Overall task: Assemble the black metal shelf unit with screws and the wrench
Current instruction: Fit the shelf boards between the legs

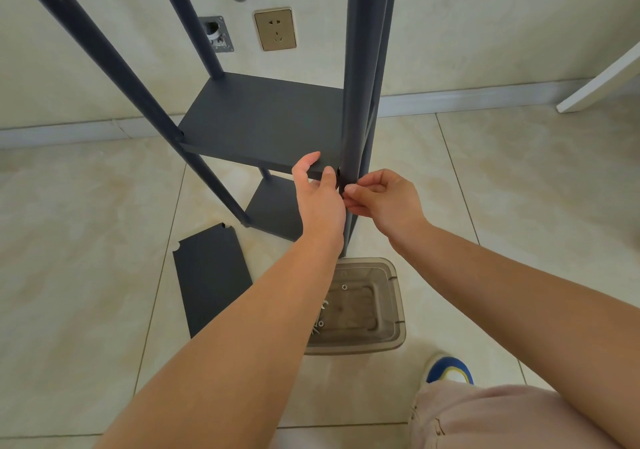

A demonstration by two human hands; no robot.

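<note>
The black metal shelf unit stands on the tiled floor with several upright posts. Its middle shelf panel (263, 122) meets the near right post (360, 84), and a lower panel (277, 206) sits beneath. My left hand (317, 194) grips the front edge of the middle panel next to that post, thumb on top. My right hand (379, 197) pinches something small against the post at the panel's corner; what it pinches is hidden by the fingers. No wrench shows.
A loose black shelf panel (211, 278) lies flat on the floor at the left. A clear plastic tray (388, 296) with several screws and washers sits by the post's foot. My shoe (448, 370) and knee are at bottom right. A white table leg (602, 81) stands at the right.
</note>
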